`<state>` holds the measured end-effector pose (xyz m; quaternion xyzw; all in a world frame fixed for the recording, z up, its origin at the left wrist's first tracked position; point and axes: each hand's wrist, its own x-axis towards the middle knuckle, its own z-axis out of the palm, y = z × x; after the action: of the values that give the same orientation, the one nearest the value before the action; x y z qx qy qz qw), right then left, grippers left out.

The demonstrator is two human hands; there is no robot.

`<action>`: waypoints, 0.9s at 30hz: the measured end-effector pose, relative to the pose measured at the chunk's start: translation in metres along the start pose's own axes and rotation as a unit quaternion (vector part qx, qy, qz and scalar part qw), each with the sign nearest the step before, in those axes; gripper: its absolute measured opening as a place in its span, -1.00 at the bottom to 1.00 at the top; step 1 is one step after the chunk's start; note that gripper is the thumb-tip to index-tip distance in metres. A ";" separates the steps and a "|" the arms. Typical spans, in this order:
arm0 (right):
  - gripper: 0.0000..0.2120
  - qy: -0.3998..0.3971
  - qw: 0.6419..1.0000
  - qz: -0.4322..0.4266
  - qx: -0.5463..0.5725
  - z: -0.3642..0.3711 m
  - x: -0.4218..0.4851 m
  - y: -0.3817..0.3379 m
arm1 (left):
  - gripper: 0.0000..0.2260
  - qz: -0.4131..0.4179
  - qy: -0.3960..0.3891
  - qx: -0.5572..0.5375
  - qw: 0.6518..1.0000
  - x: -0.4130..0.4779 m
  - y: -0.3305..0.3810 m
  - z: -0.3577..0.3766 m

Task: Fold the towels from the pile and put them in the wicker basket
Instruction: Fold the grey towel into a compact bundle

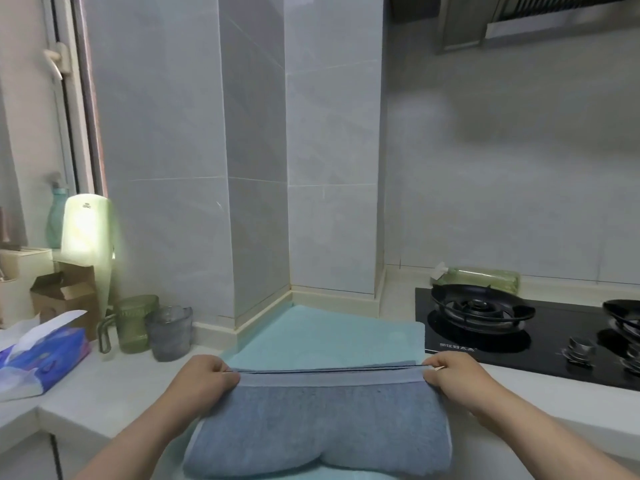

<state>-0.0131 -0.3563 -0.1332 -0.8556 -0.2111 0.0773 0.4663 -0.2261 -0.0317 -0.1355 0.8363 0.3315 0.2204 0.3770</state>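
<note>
The fingers [225,370] of the left hand [202,379] are curled and pinch one corner of a blue towel [322,431] at its hemmed edge. The fingers [431,370] of the right hand [453,379] pinch the other corner in the same way. Between the two hands the hem is drawn straight and taut. Two layers show along it with a dark line between them, so the towel is already doubled, with its rounded fold toward the person.

The blue towel lies to the left of the hob [540,341], its right corner close to the hob's near edge. It rests on a teal towel [322,334] spread flat on the worktop [114,386], which reaches back toward the wall corner to the left of the hob. Farther left of the hob stand a green cup [135,323] and a grey cup [168,332], and beyond them lies a tissue pack [45,358].

The step in hand looks like the first fold of the blue towel, with the two hems being matched up. The next move probably calls for laying the paired edges down flush, smoothing the bulge near the person, then folding across the length to make a smaller packet. The hems should stay aligned as they come down, and the teal towel underneath should not be dragged along. The wicker basket is not in view, so where the folded towel must go cannot be told.
</note>
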 end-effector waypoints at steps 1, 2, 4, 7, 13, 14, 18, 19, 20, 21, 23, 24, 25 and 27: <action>-0.80 0.001 1.000 -0.001 -0.015 0.003 0.008 0.002 | -0.74 0.002 0.000 0.013 1.000 0.006 -0.001 0.003; -0.78 0.002 0.999 -0.001 -0.032 0.006 0.015 0.004 | -0.75 0.005 0.000 0.028 1.000 0.012 -0.003 0.006; -0.73 0.004 0.998 -0.002 -0.070 0.013 0.029 0.006 | -0.78 0.010 0.003 0.059 0.998 0.023 -0.006 0.011; -0.69 0.000 0.991 -0.003 -0.137 0.023 0.048 0.008 | -0.84 0.023 0.011 0.105 0.994 0.037 -0.011 0.019; -0.75 -0.002 0.978 0.015 -0.208 0.033 0.067 0.005 | -0.90 0.034 0.005 0.149 0.988 0.054 -0.021 0.029; -0.82 0.008 0.977 0.019 -0.211 0.034 0.068 0.005 | -0.91 0.036 0.004 0.146 0.989 0.056 -0.022 0.029; -0.78 0.021 0.973 0.014 -0.229 0.037 0.073 0.009 | -0.92 0.040 0.003 0.146 0.988 0.063 -0.024 0.029; -0.79 0.008 0.971 0.009 -0.239 0.038 0.073 0.009 | -0.92 0.042 0.004 0.144 0.989 0.064 -0.025 0.030; -0.81 -0.003 0.969 0.008 -0.248 0.039 0.074 0.010 | -0.92 0.043 0.004 0.142 0.989 0.066 -0.025 0.031; -0.82 -0.008 0.968 0.004 -0.252 0.041 0.076 0.011 | -0.91 0.044 0.004 0.139 0.989 0.067 -0.026 0.032; -0.83 -0.008 0.969 0.001 -0.246 0.043 0.079 0.012 | -0.93 0.039 0.003 0.136 0.990 0.068 -0.025 0.034; -0.84 -0.006 0.971 -0.001 -0.240 0.044 0.078 0.012 | -0.95 0.035 0.003 0.131 0.991 0.067 -0.024 0.033; -0.85 -0.005 0.974 -0.004 -0.228 0.042 0.076 0.011 | -0.97 0.031 0.001 0.115 0.993 0.065 -0.023 0.031; -0.79 -0.011 0.984 -0.008 -0.180 0.038 0.065 0.011 | -0.86 0.016 -0.011 0.050 0.999 0.055 -0.022 0.023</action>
<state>0.0361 -0.3041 -0.1589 -0.9230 -0.2332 0.0438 0.3029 -0.1830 0.0077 -0.1599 0.8617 0.3247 0.1997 0.3348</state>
